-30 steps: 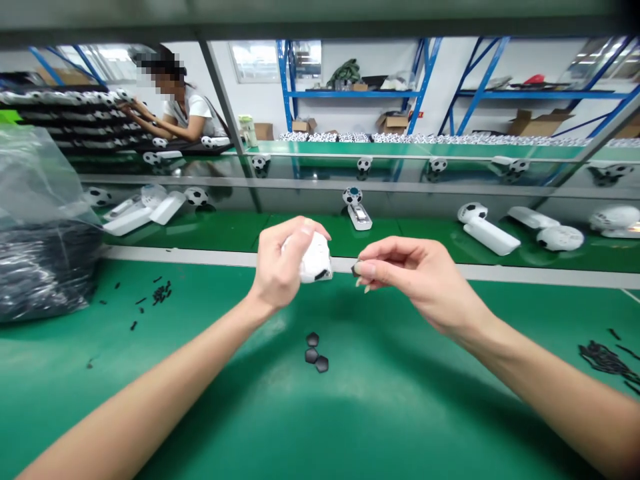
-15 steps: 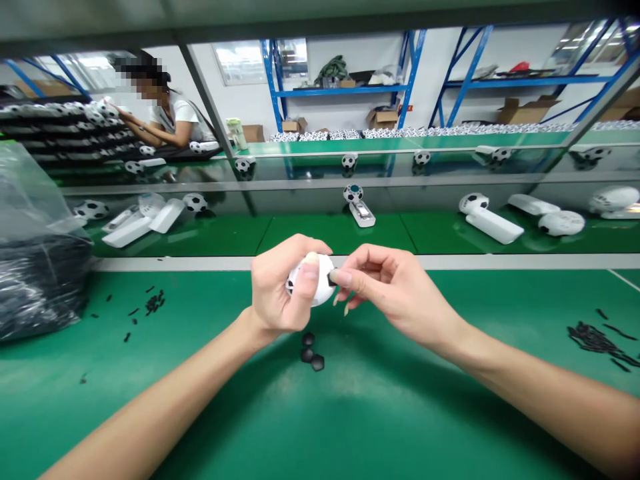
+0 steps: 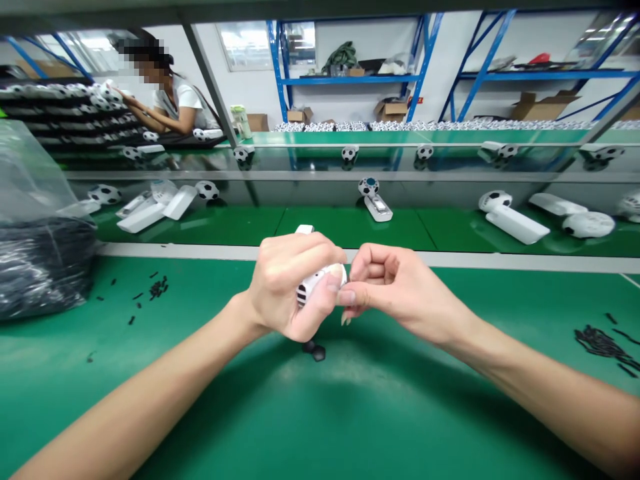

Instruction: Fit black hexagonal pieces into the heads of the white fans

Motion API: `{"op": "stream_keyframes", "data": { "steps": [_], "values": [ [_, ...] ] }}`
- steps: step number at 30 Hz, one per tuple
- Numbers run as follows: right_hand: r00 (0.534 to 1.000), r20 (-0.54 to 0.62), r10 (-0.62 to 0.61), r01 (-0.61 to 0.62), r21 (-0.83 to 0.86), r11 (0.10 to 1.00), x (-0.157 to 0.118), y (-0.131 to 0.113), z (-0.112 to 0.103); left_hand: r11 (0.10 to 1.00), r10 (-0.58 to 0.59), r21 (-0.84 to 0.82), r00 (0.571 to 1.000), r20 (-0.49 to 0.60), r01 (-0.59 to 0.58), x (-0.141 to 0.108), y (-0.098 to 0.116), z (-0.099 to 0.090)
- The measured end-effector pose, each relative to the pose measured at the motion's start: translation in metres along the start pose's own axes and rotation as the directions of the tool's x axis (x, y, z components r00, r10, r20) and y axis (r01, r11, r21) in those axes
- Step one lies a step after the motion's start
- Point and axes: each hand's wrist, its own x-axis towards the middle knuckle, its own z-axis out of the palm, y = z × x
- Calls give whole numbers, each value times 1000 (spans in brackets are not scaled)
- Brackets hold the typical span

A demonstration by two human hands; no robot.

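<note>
Since the previous frame, the white ball-shaped body (image 3: pixel 311 287) has turned in the left hand (image 3: pixel 280 283), showing a dark-slotted patch on its left, and a white end (image 3: pixel 305 229) now pokes up beyond the knuckles. Far left, a bag of dark parts (image 3: pixel 43 273) stands beside scattered black bits (image 3: pixel 158 288). The left hand wraps the body firmly, fingers over the top and thumb across the near face. If the white end belongs to it, its long axis runs away from the wearer, leaning slightly left. Below, black pentagon pieces (image 3: pixel 319 353) lie on the green table (image 3: pixel 380 407), partly hidden by that hand. The right hand (image 3: pixel 400 287) meets the body's right edge, thumb and forefinger nearly together; I cannot tell whether a piece is pinched there. Farther right, black strips (image 3: pixel 597 340) lie well apart from both hands.
</note>
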Motion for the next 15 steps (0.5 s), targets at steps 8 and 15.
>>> {"op": "stream_keyframes", "data": {
  "steps": [8,15],
  "values": [
    [985,117,127,-121,-52,991,0,-2,-11,994,-74,-72,995,72,79,1,6,0],
    [995,99,-15,28,-133,991,-3,1,-5,974,-142,-169,989,47,148,1,9,0]
  ]
}}
